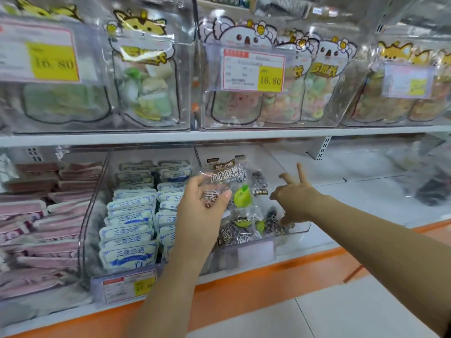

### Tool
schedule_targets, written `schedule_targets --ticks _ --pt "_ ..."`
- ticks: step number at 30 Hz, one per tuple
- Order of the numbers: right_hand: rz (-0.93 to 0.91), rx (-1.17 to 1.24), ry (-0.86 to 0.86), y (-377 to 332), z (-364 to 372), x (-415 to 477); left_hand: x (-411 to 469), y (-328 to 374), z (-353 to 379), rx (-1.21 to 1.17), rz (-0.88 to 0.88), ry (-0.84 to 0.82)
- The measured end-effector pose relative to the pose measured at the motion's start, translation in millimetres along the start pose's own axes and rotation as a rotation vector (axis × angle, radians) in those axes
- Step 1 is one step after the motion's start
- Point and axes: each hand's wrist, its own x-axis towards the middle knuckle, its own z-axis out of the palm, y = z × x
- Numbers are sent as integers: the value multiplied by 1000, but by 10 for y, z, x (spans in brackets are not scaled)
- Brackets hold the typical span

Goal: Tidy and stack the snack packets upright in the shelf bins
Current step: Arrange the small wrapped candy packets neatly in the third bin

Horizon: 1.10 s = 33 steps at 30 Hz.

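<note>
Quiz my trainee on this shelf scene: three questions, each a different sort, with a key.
1. True or false: the left hand grips a plum packet.
2. The bin next to the plum bin holds: A) white-and-blue packets; B) bottles; C) cans.
3. Fill in: the price tag in front of the koala packets reads ____.

Key: 1 true; 2 A; 3 16.80.
</note>
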Motion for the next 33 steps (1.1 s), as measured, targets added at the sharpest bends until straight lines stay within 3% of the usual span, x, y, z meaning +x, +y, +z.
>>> schedule_targets --ticks 3,9,16,20,27,33 --pt "6 49 17 -37 25 -8 20 4 -25 -29 11 8" --pt "15 -96 48 -115 112 -35 -17 4 -31 -77 15 -3" --pt "47 -48 -53 -144 -3 140 -24 15 -83 -150 16 22" --pt "86 213 15 -126 -92 107 2 14 -91 -160 15 21" --pt "126 430 168 -82 -40 -61 21 18 -44 -127 6 19" --pt "266 1007 583 164 -108 -484 -4 36 8 -107 11 38"
